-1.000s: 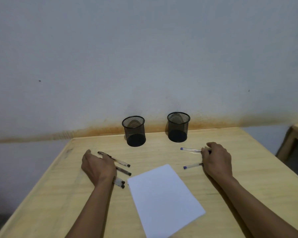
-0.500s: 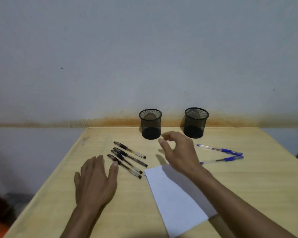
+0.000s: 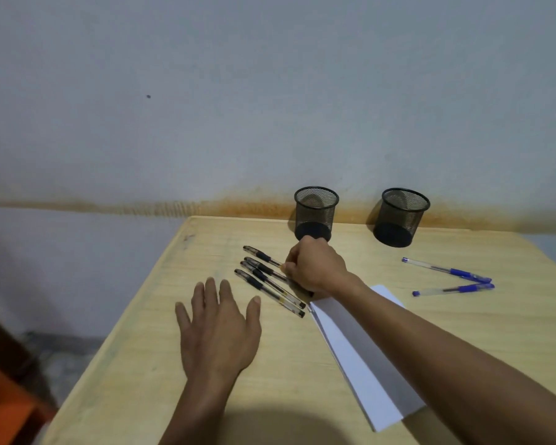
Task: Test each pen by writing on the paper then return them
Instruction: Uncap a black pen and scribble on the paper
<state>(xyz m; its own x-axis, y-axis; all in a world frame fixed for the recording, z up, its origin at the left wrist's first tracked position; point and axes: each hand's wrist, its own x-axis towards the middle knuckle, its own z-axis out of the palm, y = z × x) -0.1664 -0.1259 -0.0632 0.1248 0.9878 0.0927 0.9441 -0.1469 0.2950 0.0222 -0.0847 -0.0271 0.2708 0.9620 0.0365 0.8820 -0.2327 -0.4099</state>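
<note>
1. Now my right hand (image 3: 315, 268) curls over the black pens (image 3: 270, 282) at eleven o'clock of the paper (image 3: 360, 374), seemingly pinching one; left hand (image 3: 219, 335) lies spread flat.
2. I'd lift one pen cleanly, leaving its neighbours undisturbed.

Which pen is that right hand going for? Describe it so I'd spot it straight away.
Start at the left mesh cup by the wall. Just in front of it lie four black pens in a row; the right hand closes over the far pen, the one nearest that cup. The two blue pens lie apart, to the right.
</note>
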